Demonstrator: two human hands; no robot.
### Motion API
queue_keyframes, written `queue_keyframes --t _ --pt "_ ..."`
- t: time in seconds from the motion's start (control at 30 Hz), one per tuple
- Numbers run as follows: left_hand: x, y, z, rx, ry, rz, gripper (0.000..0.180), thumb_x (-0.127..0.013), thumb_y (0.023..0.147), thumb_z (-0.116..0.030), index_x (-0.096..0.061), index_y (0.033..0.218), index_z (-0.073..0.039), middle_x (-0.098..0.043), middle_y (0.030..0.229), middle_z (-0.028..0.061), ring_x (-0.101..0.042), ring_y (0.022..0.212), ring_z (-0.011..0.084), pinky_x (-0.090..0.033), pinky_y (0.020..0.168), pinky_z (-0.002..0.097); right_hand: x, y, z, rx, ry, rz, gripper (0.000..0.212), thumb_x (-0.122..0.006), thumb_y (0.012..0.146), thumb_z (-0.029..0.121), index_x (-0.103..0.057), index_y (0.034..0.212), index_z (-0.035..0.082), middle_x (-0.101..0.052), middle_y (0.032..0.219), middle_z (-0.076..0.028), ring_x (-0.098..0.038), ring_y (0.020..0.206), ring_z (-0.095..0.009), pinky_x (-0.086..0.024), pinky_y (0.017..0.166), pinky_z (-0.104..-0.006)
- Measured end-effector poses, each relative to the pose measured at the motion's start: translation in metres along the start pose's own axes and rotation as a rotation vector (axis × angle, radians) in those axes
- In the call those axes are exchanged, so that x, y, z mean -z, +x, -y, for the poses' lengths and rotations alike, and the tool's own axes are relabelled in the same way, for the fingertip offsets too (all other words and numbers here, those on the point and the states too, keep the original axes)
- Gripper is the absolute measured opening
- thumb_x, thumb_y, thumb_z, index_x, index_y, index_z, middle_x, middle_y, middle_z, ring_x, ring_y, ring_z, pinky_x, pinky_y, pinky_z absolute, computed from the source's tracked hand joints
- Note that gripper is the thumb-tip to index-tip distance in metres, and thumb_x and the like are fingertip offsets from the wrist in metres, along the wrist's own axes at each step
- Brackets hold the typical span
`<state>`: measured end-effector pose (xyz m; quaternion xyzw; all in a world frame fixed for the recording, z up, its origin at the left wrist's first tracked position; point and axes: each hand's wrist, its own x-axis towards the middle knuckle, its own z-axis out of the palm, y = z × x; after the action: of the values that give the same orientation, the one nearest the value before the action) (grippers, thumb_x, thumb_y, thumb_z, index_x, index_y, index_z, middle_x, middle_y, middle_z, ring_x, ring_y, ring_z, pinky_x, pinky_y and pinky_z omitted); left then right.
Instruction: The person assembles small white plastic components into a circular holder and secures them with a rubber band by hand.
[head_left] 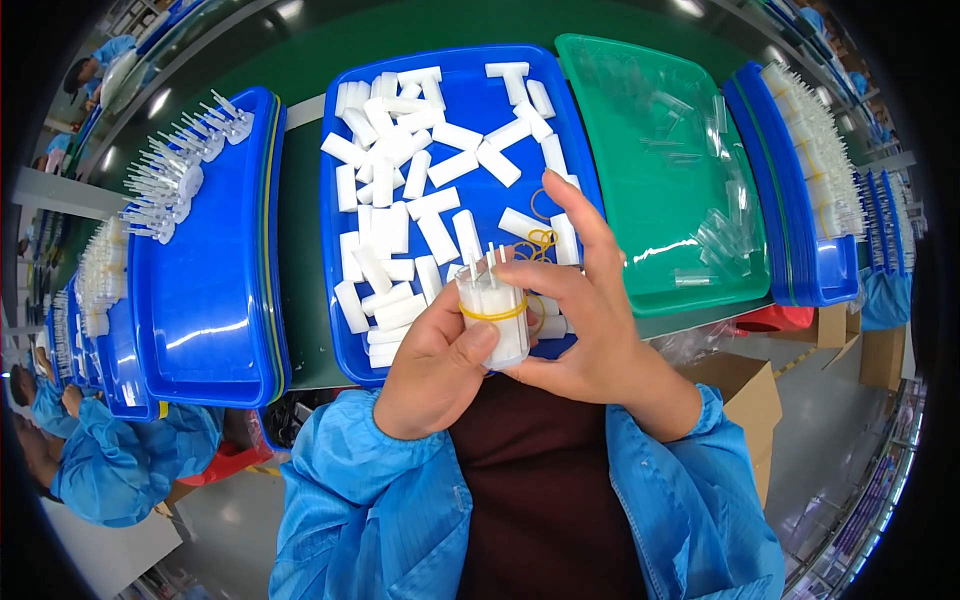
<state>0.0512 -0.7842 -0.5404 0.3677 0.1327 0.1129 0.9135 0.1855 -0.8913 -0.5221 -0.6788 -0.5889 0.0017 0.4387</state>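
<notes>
In front of my chest I hold a bundle (pixel 493 318) of white pieces in a clear plastic sleeve or cup, with thin white rods sticking up from its top. A yellow rubber band (pixel 492 314) circles its upper part. My left hand (pixel 437 365) grips the bundle from the left, thumb across its front. On the other side, my right hand (pixel 590 325) has its thumb at the bottom edge and a bent finger by the rods, while another finger points upward. Behind the bundle, several loose rubber bands (pixel 541 240) lie among white blocks (pixel 435 215) in the blue tray (pixel 470 65).
To the right, a green tray (pixel 650 262) contains clear plastic pieces (pixel 727 238). Stacked blue trays (pixel 205 300) at the left hold upright rodded pieces (pixel 180 175); more rodded pieces (pixel 815 140) fill another stack at the far right. A cardboard box (pixel 745 400) stands below, and a co-worker's blue sleeve (pixel 130 465) shows at left.
</notes>
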Motion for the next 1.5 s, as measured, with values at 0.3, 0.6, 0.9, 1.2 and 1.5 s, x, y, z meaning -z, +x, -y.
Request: queue_keyframes --t 0.3,0.6,0.9,1.2,1.5 --pt "0.006 0.003 -0.006 0.014 -0.053 0.037 0.064 -0.055 0.092 -0.036 -0.030 0.137 0.002 -0.050 0.126 0.0196 -0.057 0.108 0.0302 -0.046 0.094 0.0429 -0.003 0.002 0.004 -0.107 0.043 -0.022 0.070 -0.083 0.058 0.027 -0.056 0.122 0.015 -0.022 0.147 -0.025 -0.027 0.133 -0.039 -0.026 0.100 -0.0464" --pt "0.004 0.007 -0.002 -0.003 -0.194 0.191 0.060 -0.051 0.095 -0.027 -0.022 0.143 -0.005 -0.048 0.125 0.0158 -0.055 0.110 0.0285 -0.047 0.093 0.0411 -0.008 0.000 0.002 -0.085 0.048 -0.032 0.067 -0.082 0.057 0.023 -0.058 0.119 0.017 -0.027 0.145 -0.020 -0.028 0.132 -0.039 -0.023 0.100 -0.0481" --pt "-0.003 0.005 -0.005 -0.029 -0.071 0.021 0.061 -0.055 0.093 -0.019 -0.022 0.142 -0.004 -0.048 0.126 0.0169 -0.054 0.112 0.0311 -0.045 0.096 0.0431 -0.011 -0.004 0.003 -0.061 0.072 -0.087 0.074 -0.083 0.056 0.025 -0.054 0.123 0.016 -0.025 0.147 -0.020 -0.029 0.131 -0.040 -0.024 0.098 -0.0461" --pt "0.004 0.009 -0.007 0.070 -0.270 0.152 0.058 -0.045 0.095 -0.034 -0.025 0.140 -0.003 -0.051 0.123 0.0235 -0.056 0.109 0.0375 -0.047 0.092 0.0464 -0.002 -0.003 0.001 -0.106 0.013 0.014 0.076 -0.083 0.057 0.024 -0.052 0.126 0.015 -0.027 0.145 -0.021 -0.031 0.132 -0.037 -0.027 0.098 -0.0446" --pt "0.002 0.006 -0.003 0.000 -0.078 0.084 0.064 -0.054 0.093 -0.029 -0.021 0.143 -0.007 -0.051 0.117 0.0155 -0.057 0.104 0.0267 -0.049 0.088 0.0397 -0.002 -0.003 -0.003 -0.050 0.005 -0.010 0.068 -0.082 0.058 0.023 -0.053 0.119 0.016 -0.032 0.144 -0.019 -0.036 0.129 -0.037 -0.030 0.098 -0.0437"
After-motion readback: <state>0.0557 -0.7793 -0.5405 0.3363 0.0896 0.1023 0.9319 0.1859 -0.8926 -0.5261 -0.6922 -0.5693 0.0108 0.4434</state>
